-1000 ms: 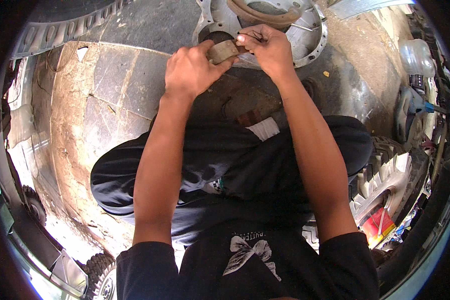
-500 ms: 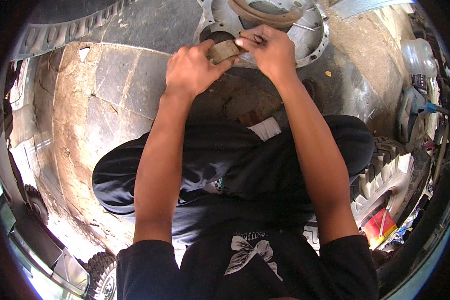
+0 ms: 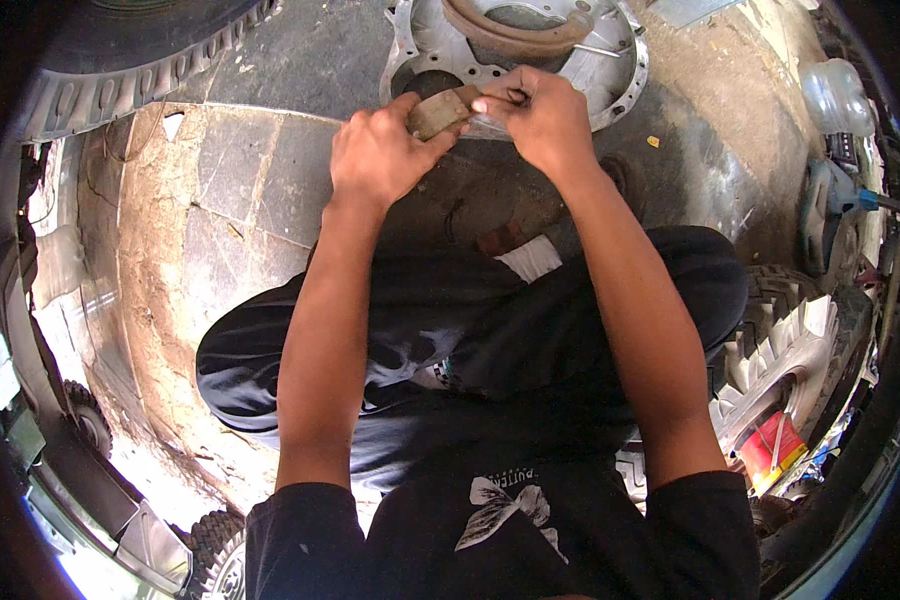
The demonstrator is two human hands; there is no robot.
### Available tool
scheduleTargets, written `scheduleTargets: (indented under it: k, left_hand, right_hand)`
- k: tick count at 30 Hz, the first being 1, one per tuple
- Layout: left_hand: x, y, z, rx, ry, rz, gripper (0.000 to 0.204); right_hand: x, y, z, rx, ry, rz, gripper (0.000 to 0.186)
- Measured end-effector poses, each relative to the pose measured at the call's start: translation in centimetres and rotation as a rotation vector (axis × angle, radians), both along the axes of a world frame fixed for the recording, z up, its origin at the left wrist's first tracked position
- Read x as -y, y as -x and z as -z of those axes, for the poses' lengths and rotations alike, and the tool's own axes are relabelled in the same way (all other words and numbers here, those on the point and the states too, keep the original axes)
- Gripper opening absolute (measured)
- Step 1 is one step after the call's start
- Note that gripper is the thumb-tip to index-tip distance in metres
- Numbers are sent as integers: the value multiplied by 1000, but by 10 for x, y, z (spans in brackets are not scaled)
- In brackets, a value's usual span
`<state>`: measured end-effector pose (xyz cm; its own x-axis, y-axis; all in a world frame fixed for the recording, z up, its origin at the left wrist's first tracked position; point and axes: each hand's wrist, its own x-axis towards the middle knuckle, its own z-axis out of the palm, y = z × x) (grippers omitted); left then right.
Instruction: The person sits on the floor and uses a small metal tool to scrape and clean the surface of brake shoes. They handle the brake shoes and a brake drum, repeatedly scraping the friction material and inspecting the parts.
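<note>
The left hand (image 3: 380,155) grips a small tan block (image 3: 440,112) between thumb and fingers. The right hand (image 3: 535,118) pinches something small and dark against its far end; what it is cannot be told. Both hover over the round metal plate (image 3: 620,70) on the ground, so the work looks mid-way. Crossed legs, a tyre (image 3: 120,70) at left and clutter at right hem in the room.

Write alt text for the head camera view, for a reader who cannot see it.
A seated person's left hand and right hand together hold a small brown rectangular block above a round grey metal plate with a rusty curved shoe lying on the stained stone floor. A knobby black tyre is at the right, and a clear plastic bottle is at upper right.
</note>
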<state>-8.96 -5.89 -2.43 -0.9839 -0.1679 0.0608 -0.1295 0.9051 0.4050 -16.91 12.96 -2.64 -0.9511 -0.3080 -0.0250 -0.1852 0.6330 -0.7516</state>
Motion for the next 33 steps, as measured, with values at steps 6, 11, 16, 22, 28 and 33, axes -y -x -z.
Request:
scheduleTargets:
  k: [6, 11, 16, 22, 28, 33]
  left_hand:
    - [4, 0, 6, -4, -6, 12, 68]
    - [3, -2, 5, 51, -17, -30, 62]
    - [-3, -1, -4, 15, 11, -8, 67]
    - [-9, -7, -9, -20, 23, -25, 55]
    - [-4, -39, -52, -270, -148, 29, 41]
    - [-7, -72, -92, -441, -289, 44, 34]
  right_hand:
    - [16, 10, 17, -45, 73, 37, 29]
    - [-1, -10, 1, -8, 7, 6, 28]
    - [19, 17, 23, -88, 132, 30, 26]
    - [12, 28, 12, -117, 496, 192, 24]
    - [2, 27, -3, 77, 839, 435, 27]
    - [5, 22, -2, 112, 941, 410, 21]
